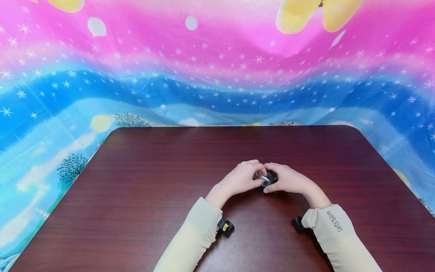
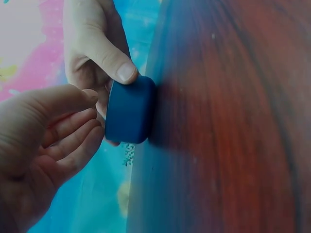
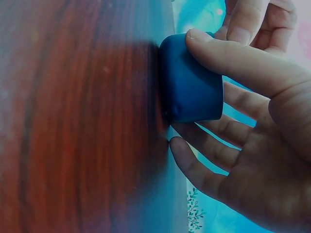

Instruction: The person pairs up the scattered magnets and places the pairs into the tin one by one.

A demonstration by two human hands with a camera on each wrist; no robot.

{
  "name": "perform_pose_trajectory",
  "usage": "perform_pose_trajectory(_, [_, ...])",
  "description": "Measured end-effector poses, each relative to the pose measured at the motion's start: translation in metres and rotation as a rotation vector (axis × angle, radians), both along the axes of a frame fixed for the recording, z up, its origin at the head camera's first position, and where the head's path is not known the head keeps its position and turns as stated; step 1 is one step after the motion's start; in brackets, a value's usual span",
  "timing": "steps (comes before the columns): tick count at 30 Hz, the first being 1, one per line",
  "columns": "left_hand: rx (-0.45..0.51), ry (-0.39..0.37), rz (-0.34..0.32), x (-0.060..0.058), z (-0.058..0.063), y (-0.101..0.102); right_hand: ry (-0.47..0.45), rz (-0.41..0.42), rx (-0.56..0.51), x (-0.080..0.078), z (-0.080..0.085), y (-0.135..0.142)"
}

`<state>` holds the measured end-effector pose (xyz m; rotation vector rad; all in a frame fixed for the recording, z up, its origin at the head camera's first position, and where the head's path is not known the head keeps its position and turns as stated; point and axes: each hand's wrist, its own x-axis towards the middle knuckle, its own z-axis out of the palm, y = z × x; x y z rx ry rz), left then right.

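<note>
A small dark blue rounded case [image 3: 189,82] rests on the table, low between both hands. My right hand [image 1: 290,179] grips it, thumb along the near side and fingers round the far side. From the other side my left hand [image 1: 242,177] reaches over its top, with curved thumb and fingers beside the upper rim. A shiny silvery curved piece [image 1: 262,178] shows on top, between the left thumb and fingers. Whether the left fingertips pinch this piece or only touch it is hidden. In the left wrist view, the blue case [image 2: 131,109] has its smooth side showing.
A dark red-brown wooden table [image 1: 163,196] with rounded far corners spreads around the hands. Behind and beside it hangs a pink and blue patterned cloth [image 1: 217,75]. Black wrist devices [image 1: 225,227] sit below both cream sleeves.
</note>
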<state>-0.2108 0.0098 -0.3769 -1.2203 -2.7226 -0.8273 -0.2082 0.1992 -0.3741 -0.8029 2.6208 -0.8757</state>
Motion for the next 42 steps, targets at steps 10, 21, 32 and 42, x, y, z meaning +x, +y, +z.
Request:
perform_pose_trajectory(10, [-0.075, -0.071, 0.009, -0.001, 0.000, -0.014, 0.005, -0.014, 0.022, 0.003, 0.002, -0.002])
perform_pose_trajectory(21, [-0.097, -0.141, 0.043, -0.003, 0.000, -0.036, 0.039, -0.020, 0.050, 0.003, 0.003, -0.003])
perform_pose_trajectory(32, [-0.141, -0.193, 0.082, -0.001, 0.002, -0.062, 0.072, -0.002, 0.045, 0.005, 0.006, -0.005])
perform_pose_trajectory(42, [-0.171, -0.203, 0.158, -0.002, 0.007, -0.097, 0.154, -0.029, -0.013, 0.003, 0.006, -0.002])
